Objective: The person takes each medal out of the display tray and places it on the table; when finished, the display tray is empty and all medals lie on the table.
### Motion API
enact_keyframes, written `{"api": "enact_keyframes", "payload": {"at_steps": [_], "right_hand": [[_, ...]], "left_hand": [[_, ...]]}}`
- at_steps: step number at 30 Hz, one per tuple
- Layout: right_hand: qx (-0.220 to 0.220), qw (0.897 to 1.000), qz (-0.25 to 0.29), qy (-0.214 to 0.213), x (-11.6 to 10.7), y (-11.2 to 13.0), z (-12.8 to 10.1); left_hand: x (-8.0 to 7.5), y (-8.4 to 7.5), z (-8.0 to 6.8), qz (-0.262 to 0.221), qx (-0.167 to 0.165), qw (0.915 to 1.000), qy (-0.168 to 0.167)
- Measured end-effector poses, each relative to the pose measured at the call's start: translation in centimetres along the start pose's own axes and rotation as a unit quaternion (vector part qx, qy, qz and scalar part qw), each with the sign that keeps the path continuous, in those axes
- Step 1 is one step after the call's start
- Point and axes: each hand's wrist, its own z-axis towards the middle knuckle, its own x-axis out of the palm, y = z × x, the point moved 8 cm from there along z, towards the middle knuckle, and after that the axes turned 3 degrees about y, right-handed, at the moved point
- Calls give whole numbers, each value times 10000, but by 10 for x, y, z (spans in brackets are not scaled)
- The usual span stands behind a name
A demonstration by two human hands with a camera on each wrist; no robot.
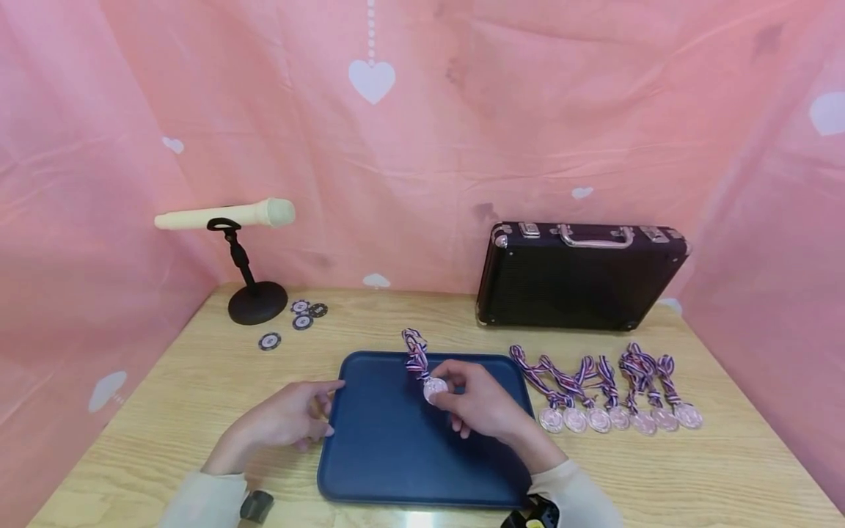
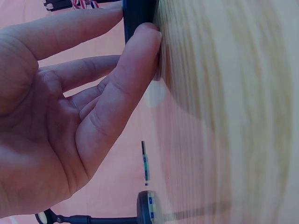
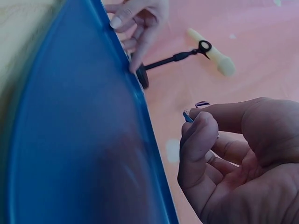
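My right hand point(image 1: 478, 400) pinches a silver-coloured medal point(image 1: 435, 389) between thumb and fingertips above a dark blue tray point(image 1: 389, 447). The medal's striped ribbon point(image 1: 416, 352) reaches over the tray's far rim. In the right wrist view the pinching fingers point(image 3: 201, 128) hide most of the medal. My left hand point(image 1: 287, 418) is at the tray's left side, its fairly straight fingers touching the rim. The left wrist view shows those fingertips point(image 2: 149, 35) against the tray edge point(image 2: 139, 14). Several more medals point(image 1: 598, 419) with bunched ribbons lie in a row right of the tray.
A black case point(image 1: 581, 282) with a metal handle stands at the back right. At the back left, a white microphone point(image 1: 231, 215) rests on a black stand point(image 1: 257, 302). Several poker chips point(image 1: 302, 322) lie beside its base. Pink cloth point(image 1: 422, 183) hangs behind the wooden table point(image 1: 198, 374).
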Motion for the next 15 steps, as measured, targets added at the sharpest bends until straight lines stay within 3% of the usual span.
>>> {"api": "enact_keyframes", "payload": {"at_steps": [15], "right_hand": [[331,9964,-213,-745,-78,-29,-42]], "left_hand": [[1,3,2,-96,-81,9999,-16]]}}
